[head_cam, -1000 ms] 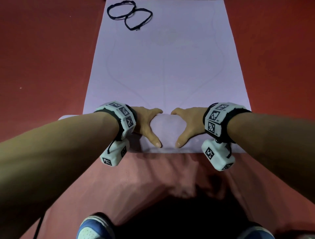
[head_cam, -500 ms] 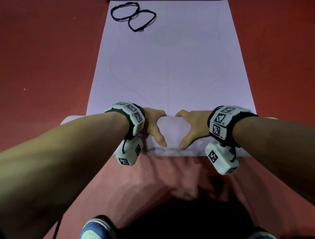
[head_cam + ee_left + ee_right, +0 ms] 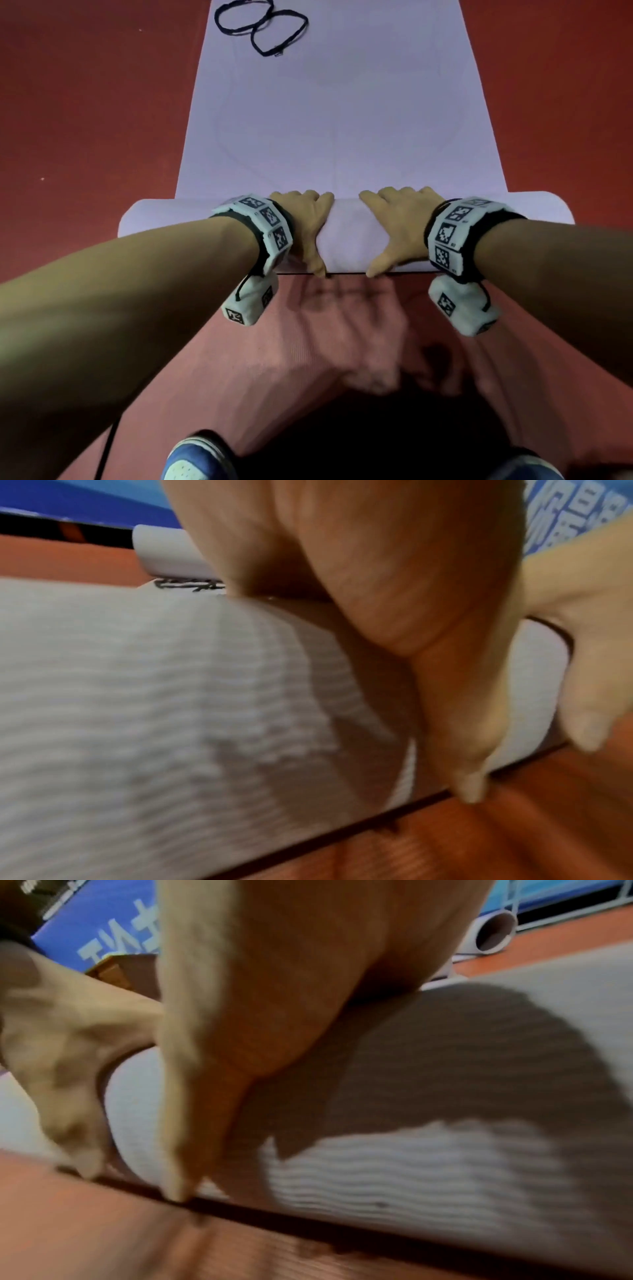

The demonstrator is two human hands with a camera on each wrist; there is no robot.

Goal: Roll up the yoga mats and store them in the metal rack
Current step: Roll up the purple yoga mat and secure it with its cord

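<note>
A lavender yoga mat (image 3: 342,120) lies flat on the red floor, and its near end is rolled into a thick roll (image 3: 346,236) lying crosswise. My left hand (image 3: 308,226) and right hand (image 3: 394,226) sit side by side on the middle of the roll. Their fingers wrap over its top and far side, and the thumbs reach down its near side to the floor. In the left wrist view the left hand (image 3: 411,588) lies against the ribbed roll (image 3: 171,696). In the right wrist view the right hand (image 3: 274,988) lies on the roll (image 3: 445,1123) likewise.
Two black strap loops (image 3: 260,27) lie on the far left part of the flat mat. Another rolled mat (image 3: 493,931) lies beside a white metal frame (image 3: 514,901) at a blue wall. My blue shoes (image 3: 195,459) are at the bottom edge. Red floor surrounds the mat.
Both hands have pushed the roll forward along the mat, away from me. The roll is thicker and less flat mat shows ahead of it.
</note>
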